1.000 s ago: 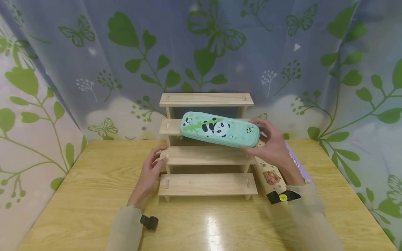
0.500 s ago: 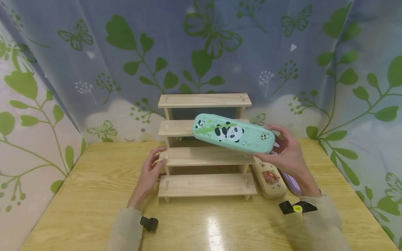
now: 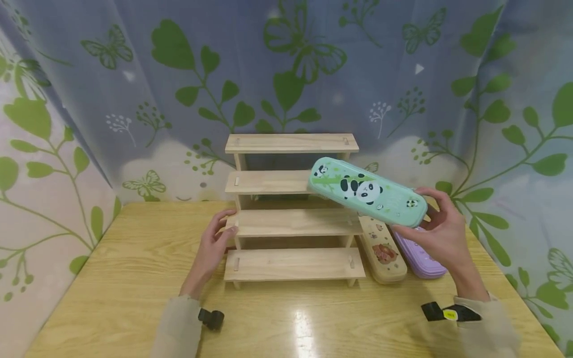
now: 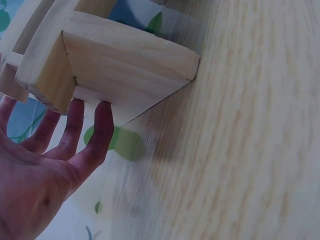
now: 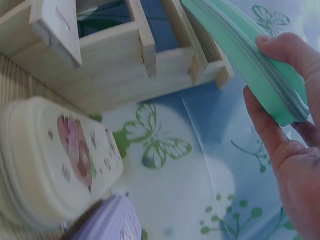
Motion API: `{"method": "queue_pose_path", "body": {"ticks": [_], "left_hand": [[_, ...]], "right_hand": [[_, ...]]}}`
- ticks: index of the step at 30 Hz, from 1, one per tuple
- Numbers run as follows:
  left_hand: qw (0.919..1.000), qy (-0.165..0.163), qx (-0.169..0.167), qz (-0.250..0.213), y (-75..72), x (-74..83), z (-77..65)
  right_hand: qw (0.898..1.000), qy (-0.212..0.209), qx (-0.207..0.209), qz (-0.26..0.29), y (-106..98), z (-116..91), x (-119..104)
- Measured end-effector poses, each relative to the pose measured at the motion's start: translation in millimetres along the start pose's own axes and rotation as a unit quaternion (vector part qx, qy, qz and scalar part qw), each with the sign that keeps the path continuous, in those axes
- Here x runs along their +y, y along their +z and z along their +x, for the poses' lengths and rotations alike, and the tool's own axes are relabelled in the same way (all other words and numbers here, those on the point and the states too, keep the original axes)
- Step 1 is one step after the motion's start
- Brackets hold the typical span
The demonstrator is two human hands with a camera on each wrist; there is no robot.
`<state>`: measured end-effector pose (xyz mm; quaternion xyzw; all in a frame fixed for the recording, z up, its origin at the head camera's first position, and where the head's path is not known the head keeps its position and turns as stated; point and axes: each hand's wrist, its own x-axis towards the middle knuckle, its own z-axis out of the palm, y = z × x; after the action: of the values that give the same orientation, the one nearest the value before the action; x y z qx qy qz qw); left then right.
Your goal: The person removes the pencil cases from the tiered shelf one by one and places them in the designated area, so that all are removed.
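Note:
My right hand (image 3: 440, 226) grips the right end of a mint-green zippered pencil case (image 3: 367, 191) with a panda print. The case is held up and tilted, its left end higher, overlapping the right side of a four-tier wooden shelf (image 3: 291, 266). In the right wrist view the thumb lies on one face of the case (image 5: 250, 55) and fingers on the other. My left hand (image 3: 215, 243) holds the shelf's left side at the second tier from the bottom. The left wrist view shows its fingertips against the side panel (image 4: 130, 65), below the board's overhanging end.
A cream pencil case (image 3: 382, 253) with a brown print lies on the wooden table (image 3: 147, 278), close to the shelf's right side. Right of it lies a purple pencil case (image 3: 423, 256). A blue-and-white leaf-and-butterfly curtain (image 3: 250, 64) hangs behind the table.
My right hand has carried the mint-green pencil case rightward, away from the middle of the shelf, and its tilt has grown. The left hand has stayed on the shelf.

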<state>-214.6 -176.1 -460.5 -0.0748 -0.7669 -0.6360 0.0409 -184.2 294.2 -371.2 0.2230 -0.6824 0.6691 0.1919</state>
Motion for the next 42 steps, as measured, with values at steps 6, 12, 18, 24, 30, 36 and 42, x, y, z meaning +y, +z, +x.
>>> {"method": "queue_pose_path", "body": {"ticks": [6,12,18,24,30,36,42], "left_hand": [[1.0,0.003,-0.003,0.001,0.8,1.3,0.1],[1.0,0.002,0.001,-0.002,-0.3,0.7,0.6],[0.9999,0.003,0.001,-0.012,-1.2,1.8,0.7],[0.9999,-0.001,0.0,-0.017,-0.3,2.9,0.5],[1.0,0.0,-0.003,-0.007,0.0,2.3,0.9],[1.0,0.0,-0.001,0.005,0.4,2.3,0.6],[1.0,0.001,-0.003,0.006,0.0,-0.1,1.3]], "right_hand": [[0.999,-0.016,0.023,0.026,-20.1,-10.7,-4.2],[0.997,-0.007,0.076,0.031,-35.2,-19.5,-7.2],[0.987,0.017,0.157,0.024,-43.4,-27.3,-8.0],[0.975,0.054,0.217,0.0,-49.3,-38.1,-5.3],[0.964,0.084,0.253,-0.019,-58.1,-49.5,6.3],[0.951,0.119,0.281,-0.051,-69.1,-59.1,16.8],[0.927,0.196,0.306,-0.099,-84.1,-68.6,22.1]]}}
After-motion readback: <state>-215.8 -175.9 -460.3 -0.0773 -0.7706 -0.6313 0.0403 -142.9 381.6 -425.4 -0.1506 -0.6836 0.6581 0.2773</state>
